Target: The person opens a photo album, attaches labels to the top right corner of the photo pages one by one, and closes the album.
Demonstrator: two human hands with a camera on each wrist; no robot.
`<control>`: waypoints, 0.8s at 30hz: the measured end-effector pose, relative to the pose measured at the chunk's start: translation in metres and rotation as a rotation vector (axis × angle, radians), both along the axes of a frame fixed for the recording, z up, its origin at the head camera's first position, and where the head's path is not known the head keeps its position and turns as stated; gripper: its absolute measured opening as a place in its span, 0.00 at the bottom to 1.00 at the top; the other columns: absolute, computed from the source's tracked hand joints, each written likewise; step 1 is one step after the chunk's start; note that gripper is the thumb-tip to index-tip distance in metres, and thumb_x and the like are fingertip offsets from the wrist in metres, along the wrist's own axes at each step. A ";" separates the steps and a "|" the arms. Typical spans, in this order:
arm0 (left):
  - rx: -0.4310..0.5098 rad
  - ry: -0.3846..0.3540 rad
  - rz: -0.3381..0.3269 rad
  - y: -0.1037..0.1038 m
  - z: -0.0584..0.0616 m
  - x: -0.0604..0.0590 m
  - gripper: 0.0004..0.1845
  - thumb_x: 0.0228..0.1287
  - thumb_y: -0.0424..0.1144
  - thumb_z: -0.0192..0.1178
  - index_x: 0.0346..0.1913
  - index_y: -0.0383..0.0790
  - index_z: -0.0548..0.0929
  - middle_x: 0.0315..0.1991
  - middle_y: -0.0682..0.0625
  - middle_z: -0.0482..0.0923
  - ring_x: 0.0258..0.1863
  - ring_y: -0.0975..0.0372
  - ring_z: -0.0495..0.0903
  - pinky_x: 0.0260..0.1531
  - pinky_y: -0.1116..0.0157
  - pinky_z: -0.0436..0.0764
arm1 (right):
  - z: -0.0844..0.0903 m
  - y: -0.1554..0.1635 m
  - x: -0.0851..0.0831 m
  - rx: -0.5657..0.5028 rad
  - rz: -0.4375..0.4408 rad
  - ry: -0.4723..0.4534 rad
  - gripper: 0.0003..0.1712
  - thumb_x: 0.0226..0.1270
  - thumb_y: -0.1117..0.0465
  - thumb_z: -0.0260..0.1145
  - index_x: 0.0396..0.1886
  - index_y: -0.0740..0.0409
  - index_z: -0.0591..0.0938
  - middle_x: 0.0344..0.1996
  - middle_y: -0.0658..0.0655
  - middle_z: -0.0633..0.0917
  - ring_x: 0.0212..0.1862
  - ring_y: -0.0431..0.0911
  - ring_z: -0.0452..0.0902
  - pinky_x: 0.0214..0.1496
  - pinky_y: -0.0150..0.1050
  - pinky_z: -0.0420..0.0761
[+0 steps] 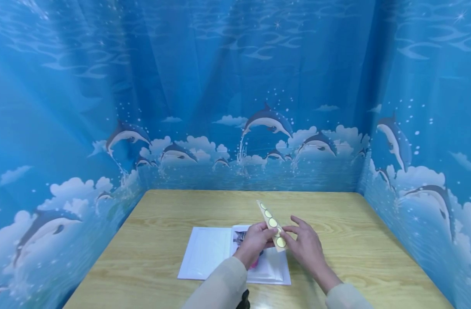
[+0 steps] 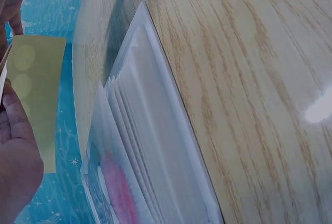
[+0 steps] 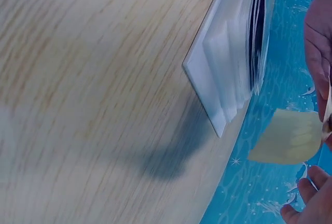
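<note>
Both hands, left (image 1: pixel 255 242) and right (image 1: pixel 306 244), pinch the sticker strip (image 1: pixel 271 224) above the album (image 1: pixel 220 255). The top points to 11 o'clock. Peeling slowly looks wisest.

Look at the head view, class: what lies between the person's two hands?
The lower end of a sticker strip with round yellow-green dots sits between the left hand and right hand; the left hand's fingers pinch it, above the open album.

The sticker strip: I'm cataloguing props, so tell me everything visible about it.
The sticker strip is a narrow, pale yellow-tan paper strip carrying a single row of round yellow-green dots. It is held in the air above the open white album, tilted with its far end up. The left hand and right hand pinch its lower end.
</note>
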State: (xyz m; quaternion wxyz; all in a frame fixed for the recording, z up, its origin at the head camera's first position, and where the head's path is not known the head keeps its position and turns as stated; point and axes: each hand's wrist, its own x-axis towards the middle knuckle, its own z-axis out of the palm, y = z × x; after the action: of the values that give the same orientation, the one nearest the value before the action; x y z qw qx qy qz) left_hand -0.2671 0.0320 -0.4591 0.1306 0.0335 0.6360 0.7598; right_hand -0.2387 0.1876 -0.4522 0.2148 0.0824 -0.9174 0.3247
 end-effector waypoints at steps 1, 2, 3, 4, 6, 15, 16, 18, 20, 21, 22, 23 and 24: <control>0.004 0.001 0.001 0.000 0.000 0.000 0.14 0.67 0.33 0.61 0.53 0.32 0.82 0.42 0.44 0.87 0.40 0.55 0.87 0.43 0.61 0.86 | 0.000 0.000 0.000 -0.007 -0.002 -0.013 0.12 0.63 0.57 0.72 0.43 0.58 0.89 0.63 0.67 0.77 0.64 0.67 0.70 0.63 0.65 0.69; 0.007 0.004 0.000 0.000 0.000 0.000 0.14 0.67 0.33 0.61 0.53 0.32 0.82 0.42 0.43 0.87 0.40 0.55 0.87 0.43 0.61 0.86 | 0.001 0.000 0.000 -0.016 -0.005 -0.026 0.12 0.64 0.57 0.71 0.43 0.59 0.89 0.63 0.66 0.77 0.65 0.66 0.69 0.63 0.65 0.69; 0.014 0.005 0.000 0.000 0.000 0.000 0.14 0.67 0.33 0.61 0.53 0.31 0.82 0.42 0.43 0.87 0.39 0.55 0.87 0.43 0.61 0.86 | 0.001 -0.001 0.000 -0.024 -0.007 -0.035 0.12 0.64 0.57 0.71 0.44 0.59 0.89 0.63 0.66 0.77 0.65 0.66 0.69 0.63 0.65 0.69; 0.018 0.009 -0.001 0.001 -0.001 0.000 0.13 0.67 0.32 0.61 0.53 0.31 0.82 0.42 0.43 0.87 0.39 0.55 0.87 0.43 0.61 0.86 | 0.002 -0.001 0.001 -0.031 -0.007 -0.043 0.12 0.64 0.57 0.70 0.44 0.59 0.89 0.63 0.66 0.77 0.65 0.66 0.69 0.63 0.65 0.69; 0.024 0.005 0.001 0.001 -0.001 0.000 0.13 0.67 0.32 0.61 0.52 0.31 0.82 0.42 0.43 0.87 0.39 0.56 0.87 0.42 0.61 0.86 | 0.002 -0.001 0.001 -0.042 -0.008 -0.053 0.12 0.65 0.58 0.69 0.44 0.60 0.89 0.63 0.66 0.77 0.65 0.66 0.69 0.63 0.64 0.69; -0.014 -0.010 0.006 0.001 0.001 0.000 0.14 0.68 0.33 0.60 0.53 0.30 0.81 0.40 0.45 0.87 0.37 0.57 0.87 0.41 0.62 0.86 | 0.000 -0.003 0.000 -0.023 -0.009 -0.032 0.11 0.64 0.60 0.70 0.42 0.60 0.89 0.62 0.65 0.78 0.63 0.66 0.72 0.63 0.65 0.70; -0.016 -0.009 0.005 0.001 0.000 0.000 0.14 0.68 0.33 0.60 0.53 0.30 0.81 0.40 0.45 0.87 0.37 0.57 0.87 0.41 0.62 0.86 | -0.001 -0.003 0.000 -0.008 -0.009 -0.017 0.10 0.64 0.60 0.70 0.42 0.60 0.89 0.61 0.65 0.79 0.62 0.66 0.72 0.63 0.65 0.70; -0.023 -0.010 0.006 0.001 0.000 0.000 0.14 0.67 0.33 0.61 0.53 0.31 0.81 0.40 0.45 0.87 0.37 0.57 0.87 0.41 0.62 0.86 | -0.002 -0.003 0.000 0.026 -0.007 0.019 0.09 0.63 0.61 0.71 0.41 0.60 0.89 0.60 0.64 0.80 0.61 0.65 0.73 0.63 0.65 0.69; -0.028 -0.011 0.007 0.000 0.000 -0.001 0.13 0.68 0.33 0.61 0.51 0.32 0.82 0.39 0.45 0.87 0.37 0.57 0.87 0.40 0.62 0.86 | -0.003 -0.004 -0.001 0.052 -0.004 0.050 0.08 0.63 0.62 0.71 0.40 0.60 0.89 0.59 0.64 0.81 0.61 0.64 0.74 0.62 0.65 0.69; -0.030 -0.011 0.008 0.000 -0.001 -0.001 0.12 0.67 0.33 0.61 0.51 0.32 0.82 0.39 0.44 0.87 0.37 0.57 0.87 0.40 0.62 0.86 | -0.004 -0.004 -0.001 0.064 -0.002 0.062 0.08 0.63 0.62 0.71 0.40 0.60 0.89 0.58 0.64 0.81 0.60 0.64 0.75 0.62 0.65 0.69; -0.034 -0.011 0.010 0.000 -0.001 -0.001 0.11 0.68 0.33 0.61 0.50 0.33 0.83 0.39 0.44 0.87 0.37 0.57 0.87 0.40 0.62 0.86 | -0.004 -0.004 -0.001 0.074 0.000 0.071 0.08 0.63 0.62 0.71 0.39 0.60 0.89 0.58 0.64 0.81 0.60 0.64 0.75 0.62 0.65 0.69; -0.037 -0.012 0.011 0.000 -0.001 -0.001 0.11 0.68 0.33 0.61 0.50 0.33 0.83 0.39 0.44 0.87 0.37 0.57 0.87 0.40 0.62 0.86 | -0.004 -0.005 -0.001 0.079 0.002 0.079 0.07 0.63 0.63 0.71 0.39 0.60 0.89 0.57 0.63 0.82 0.60 0.64 0.75 0.62 0.65 0.69; -0.042 -0.012 0.013 0.000 -0.001 -0.002 0.11 0.68 0.32 0.61 0.50 0.33 0.83 0.39 0.44 0.87 0.37 0.57 0.87 0.40 0.62 0.86 | -0.004 -0.005 -0.001 0.082 0.004 0.082 0.07 0.63 0.64 0.71 0.39 0.60 0.89 0.57 0.63 0.82 0.60 0.64 0.75 0.62 0.65 0.69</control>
State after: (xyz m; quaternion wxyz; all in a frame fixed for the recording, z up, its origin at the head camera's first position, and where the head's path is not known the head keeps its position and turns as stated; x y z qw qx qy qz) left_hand -0.2687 0.0322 -0.4604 0.1301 0.0220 0.6512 0.7474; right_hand -0.2393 0.1831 -0.4566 0.2479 0.1061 -0.9202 0.2836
